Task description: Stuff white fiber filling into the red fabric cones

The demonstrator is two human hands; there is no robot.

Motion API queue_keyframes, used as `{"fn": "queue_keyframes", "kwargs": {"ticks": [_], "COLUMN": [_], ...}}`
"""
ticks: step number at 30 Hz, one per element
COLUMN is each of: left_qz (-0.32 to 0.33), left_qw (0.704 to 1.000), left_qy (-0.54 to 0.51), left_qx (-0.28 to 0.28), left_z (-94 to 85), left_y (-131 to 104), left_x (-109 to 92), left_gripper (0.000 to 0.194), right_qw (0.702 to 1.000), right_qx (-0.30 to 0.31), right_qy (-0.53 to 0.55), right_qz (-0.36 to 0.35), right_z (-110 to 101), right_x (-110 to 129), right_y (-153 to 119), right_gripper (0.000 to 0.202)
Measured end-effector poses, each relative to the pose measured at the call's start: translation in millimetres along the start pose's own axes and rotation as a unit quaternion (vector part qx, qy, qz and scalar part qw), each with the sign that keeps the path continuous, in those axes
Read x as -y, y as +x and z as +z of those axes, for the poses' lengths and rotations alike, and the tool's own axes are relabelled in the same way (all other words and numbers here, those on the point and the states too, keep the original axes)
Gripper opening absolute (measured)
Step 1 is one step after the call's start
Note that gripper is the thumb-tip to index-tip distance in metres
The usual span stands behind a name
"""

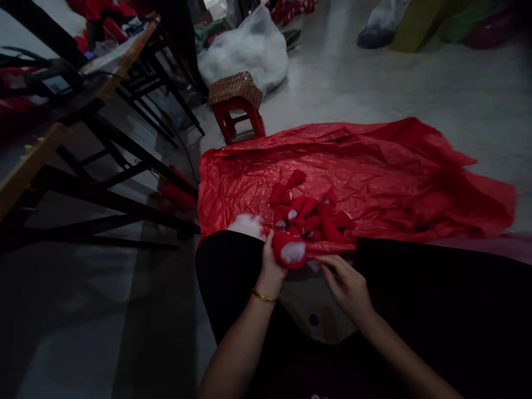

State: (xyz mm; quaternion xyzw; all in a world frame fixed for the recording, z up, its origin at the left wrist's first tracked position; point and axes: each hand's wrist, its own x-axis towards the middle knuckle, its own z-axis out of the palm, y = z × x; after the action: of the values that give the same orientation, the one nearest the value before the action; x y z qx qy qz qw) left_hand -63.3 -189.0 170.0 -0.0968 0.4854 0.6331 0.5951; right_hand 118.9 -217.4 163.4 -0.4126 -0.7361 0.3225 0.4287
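My left hand [273, 265] is wrapped round a red fabric piece [279, 242], whose opening faces me and shows white stuffing [293, 252] inside. To its right, my right hand [347, 285] has its fingers drawn together, the tips close to the opening. A pale bit shows beneath those fingertips, too dim to name. Just beyond both hands, several small red stuffed pieces [307, 208] lie heaped on a red plastic sheet [394, 166], some with white at their ends. A tuft of loose white stuffing [247, 224] rests on the sheet beside my left knee.
A red stool [239, 119] with a woven top stands past the sheet. Behind it sits a clear bag of white stuffing [249, 50]. Dark-legged tables [120, 61] holding red cloth line the left side. More bags [382, 25] lie at the far right.
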Motion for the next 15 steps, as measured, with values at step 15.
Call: {"fn": "queue_keyframes", "kwargs": {"ticks": [15], "left_qz": [0.04], "left_qw": [0.995], "left_qy": [0.048], "left_qx": [0.074], "left_z": [-0.2], "left_y": [-18.3], "left_x": [19.6], "left_gripper": [0.055], "right_qw": [0.987], "right_qx": [0.07], "right_qy": [-0.14], "right_qz": [-0.022], "right_z": [22.2], "right_x": [-10.3], "right_y": [-8.3], "right_gripper": [0.041]}}
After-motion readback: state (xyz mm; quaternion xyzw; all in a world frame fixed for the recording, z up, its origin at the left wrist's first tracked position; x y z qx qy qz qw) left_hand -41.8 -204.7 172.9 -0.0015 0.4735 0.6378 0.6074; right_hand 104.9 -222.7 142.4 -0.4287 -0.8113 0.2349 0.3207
